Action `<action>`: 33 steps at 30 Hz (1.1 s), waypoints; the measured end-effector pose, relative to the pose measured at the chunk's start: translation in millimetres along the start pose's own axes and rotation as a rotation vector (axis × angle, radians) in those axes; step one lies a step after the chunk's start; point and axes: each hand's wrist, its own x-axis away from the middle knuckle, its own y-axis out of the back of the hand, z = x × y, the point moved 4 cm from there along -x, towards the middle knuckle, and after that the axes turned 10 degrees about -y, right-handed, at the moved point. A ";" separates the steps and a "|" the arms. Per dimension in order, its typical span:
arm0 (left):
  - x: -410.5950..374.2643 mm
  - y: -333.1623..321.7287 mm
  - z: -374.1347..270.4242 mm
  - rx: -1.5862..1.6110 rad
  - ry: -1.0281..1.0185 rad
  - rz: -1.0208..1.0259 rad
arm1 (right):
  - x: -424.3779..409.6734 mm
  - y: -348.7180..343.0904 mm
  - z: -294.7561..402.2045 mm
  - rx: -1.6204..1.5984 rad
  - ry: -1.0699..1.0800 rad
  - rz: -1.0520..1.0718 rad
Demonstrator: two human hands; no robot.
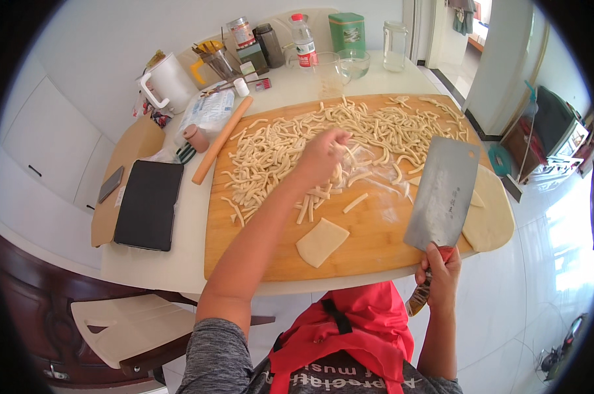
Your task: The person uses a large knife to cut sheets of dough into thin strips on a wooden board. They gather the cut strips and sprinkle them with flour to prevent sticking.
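My right hand [439, 276] grips the wrapped handle of a Chinese cleaver [442, 197], its broad blade raised at the board's right side. My left hand [329, 152] is over the pile of cut dough strips [267, 162] on the wooden board [277, 256]; its fingers are curled and blurred, and whether they pinch a strip I cannot tell. A flat dough piece [322, 242] lies near the front edge. Behind the blade, a larger dough sheet [491, 216] hangs over the board's right edge. White flour dusts the middle.
Left of the board are a wooden rolling pin [223, 140], a pink-brown container [196, 138] and a black tablet case [150, 204]. A white kettle [171, 81], a water bottle [303, 44], glass vessels [354, 64] and a green tin [347, 32] stand behind. A chair [129, 327] is at lower left.
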 end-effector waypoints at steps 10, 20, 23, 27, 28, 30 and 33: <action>-8.9 -75.8 -26.8 -0.655 -0.258 0.235 | -3.0 1.6 -3.1 0.023 0.025 0.020; -9.0 -41.9 -10.3 -0.436 -0.303 0.141 | -2.3 3.0 -1.3 -0.006 0.009 0.028; -11.7 -66.8 -16.6 -0.461 -0.486 0.105 | -2.3 1.0 -0.5 -0.010 0.001 0.030; 0.7 -109.3 -33.5 -0.553 -0.686 0.116 | -2.9 -0.1 -2.8 -0.010 0.011 0.028; -5.2 -108.7 -33.7 -0.442 -0.465 0.376 | -3.2 0.4 -4.3 -0.009 0.014 0.028; -15.5 -90.2 -19.5 -0.546 -0.367 0.496 | -3.3 0.3 -2.1 0.020 0.021 0.020; 4.2 -42.9 -14.9 -0.483 -0.357 0.401 | -3.3 3.4 -2.0 0.018 0.009 0.015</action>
